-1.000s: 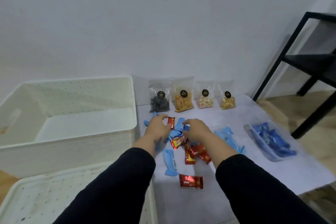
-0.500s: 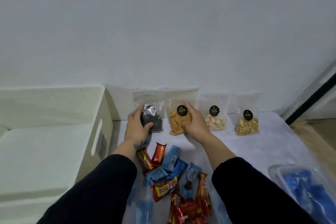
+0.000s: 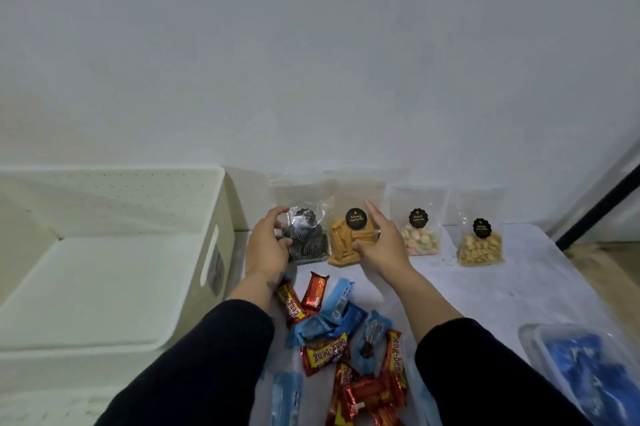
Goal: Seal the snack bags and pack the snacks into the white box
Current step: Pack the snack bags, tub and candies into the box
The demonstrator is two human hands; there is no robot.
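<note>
Several clear snack bags with black round labels stand against the wall. My left hand (image 3: 268,245) grips the leftmost bag of dark spiral snacks (image 3: 308,242) from its left side. My right hand (image 3: 379,245) holds the bag of orange sticks (image 3: 348,238) beside it, thumb in front and fingers behind its right edge. Further right stand a bag of pastel biscuits (image 3: 419,233) and a bag of yellow nuggets (image 3: 479,244). The white box (image 3: 194,287) sits open at the left, with nothing in the part I can see.
A heap of red wrapped bars (image 3: 325,353) and blue wrapped snacks (image 3: 334,315) lies on the white table (image 3: 485,290) between my forearms. A clear tray of blue packets (image 3: 585,373) sits at the right edge. A black frame leg (image 3: 599,211) stands at the far right.
My hands left the pile of wrapped bars and reached forward to the two leftmost bags. Since half a second ago they have closed further around those bags, and the view has tilted up.
</note>
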